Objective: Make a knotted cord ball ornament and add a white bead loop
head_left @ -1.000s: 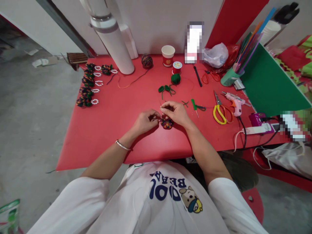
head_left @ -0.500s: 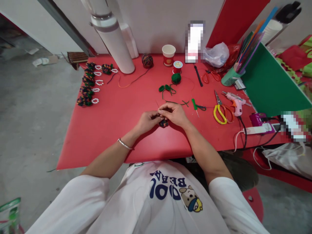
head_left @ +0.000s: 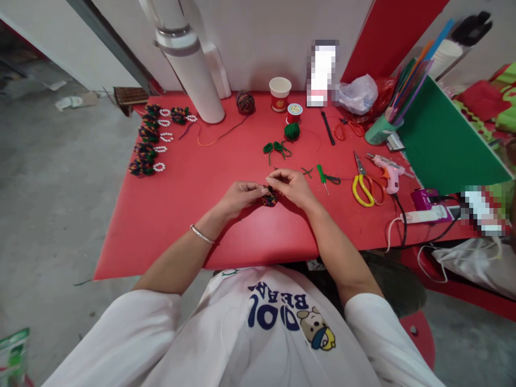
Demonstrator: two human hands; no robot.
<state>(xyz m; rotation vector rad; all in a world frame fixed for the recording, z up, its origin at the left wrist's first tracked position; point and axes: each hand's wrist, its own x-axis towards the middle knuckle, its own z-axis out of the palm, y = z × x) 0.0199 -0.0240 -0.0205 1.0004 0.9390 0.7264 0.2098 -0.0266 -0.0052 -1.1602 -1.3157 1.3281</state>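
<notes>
My left hand (head_left: 238, 194) and my right hand (head_left: 292, 186) meet over the middle of the red table (head_left: 169, 215). Between their fingertips sits a small multicoloured yarn flower (head_left: 269, 200), dark with red and yellow flecks. Both hands pinch it with curled fingers; the left wrist wears a silver bangle (head_left: 200, 234). Whether a needle is in the right fingers is not visible now. A green-handled crochet hook (head_left: 322, 176) lies just right of my right hand.
Several finished yarn flowers with bead loops (head_left: 147, 141) line the far left. A white pipe (head_left: 193, 75), yarn ball (head_left: 244, 101), paper cup (head_left: 279, 92), thread spool (head_left: 294, 112) and green yarn (head_left: 292, 131) stand behind. Yellow scissors (head_left: 362, 185), glue gun (head_left: 387, 171) and cables lie right.
The yarn flower has been lifted slightly and drawn in between both hands' fingertips. The thin needle that stuck up near the right fingers earlier no longer shows.
</notes>
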